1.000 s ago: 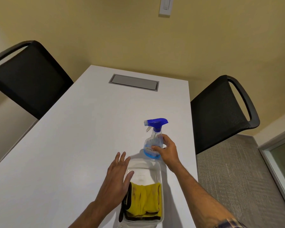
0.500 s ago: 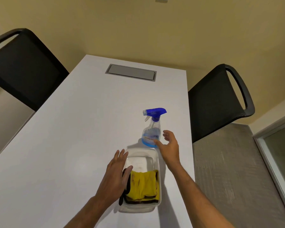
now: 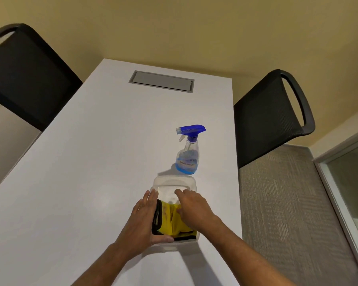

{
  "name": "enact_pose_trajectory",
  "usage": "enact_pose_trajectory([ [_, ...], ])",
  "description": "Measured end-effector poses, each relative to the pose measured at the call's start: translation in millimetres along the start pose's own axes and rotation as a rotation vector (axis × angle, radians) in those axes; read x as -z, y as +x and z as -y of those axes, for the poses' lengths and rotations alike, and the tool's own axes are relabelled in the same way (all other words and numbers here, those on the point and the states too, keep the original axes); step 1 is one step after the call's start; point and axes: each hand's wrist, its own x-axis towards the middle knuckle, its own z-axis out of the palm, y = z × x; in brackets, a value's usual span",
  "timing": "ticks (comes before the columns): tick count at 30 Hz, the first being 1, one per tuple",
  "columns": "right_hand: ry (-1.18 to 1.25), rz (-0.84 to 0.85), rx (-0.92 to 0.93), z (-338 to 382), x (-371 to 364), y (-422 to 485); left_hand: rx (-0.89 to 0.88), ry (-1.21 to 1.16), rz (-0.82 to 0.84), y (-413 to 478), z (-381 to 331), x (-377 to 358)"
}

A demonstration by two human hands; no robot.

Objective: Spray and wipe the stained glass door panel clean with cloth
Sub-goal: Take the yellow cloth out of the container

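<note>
A clear spray bottle [image 3: 187, 159] with a blue trigger head and blue liquid stands upright on the white table [image 3: 87, 162], untouched. Just in front of it sits a clear plastic container [image 3: 174, 181] holding a folded yellow cloth [image 3: 168, 218] with a black edge. My left hand [image 3: 144, 218] lies flat against the container's left wall, fingers straight. My right hand [image 3: 192, 209] is over the container, fingers spread and its thumb touching the cloth; no closed grip shows. A glass door panel [image 3: 351, 182] in a pale frame is at the far right edge.
A black mesh chair [image 3: 271, 112] stands right of the table and another black chair [image 3: 23, 79] to the left. A grey cable hatch [image 3: 161, 81] is set into the table's far end. Grey carpet [image 3: 281, 213] lies between table and door.
My right hand let go of the spray bottle and came back onto the cloth in the container. The left hand stayed at the container's left side. The view tilted down slightly.
</note>
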Motion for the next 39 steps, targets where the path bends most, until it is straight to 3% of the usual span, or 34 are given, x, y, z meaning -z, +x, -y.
enact_pose_trajectory([
  [11, -0.299, 0.154, 0.038, 9.3, -17.5, 13.0, 0.005, 0.069, 0.059, -0.1, -1.3, 1.0],
  [21, -0.236, 0.087, -0.063, 20.2, -0.8, 2.7, -0.017, 0.116, 0.059, 1.5, 1.5, -1.7],
  [24, -0.13, 0.071, -0.131, 15.1, 13.5, -4.0, -0.018, 0.127, 0.064, 1.5, 1.1, -0.7],
  [31, 0.459, 0.029, -0.32, -2.3, 40.4, -27.6, -0.032, 0.156, 0.061, 0.9, -5.9, 1.7],
  [39, 0.93, 0.01, -0.376, -23.7, 58.5, -60.4, -0.036, 0.115, 0.023, -6.8, -16.7, 4.3],
])
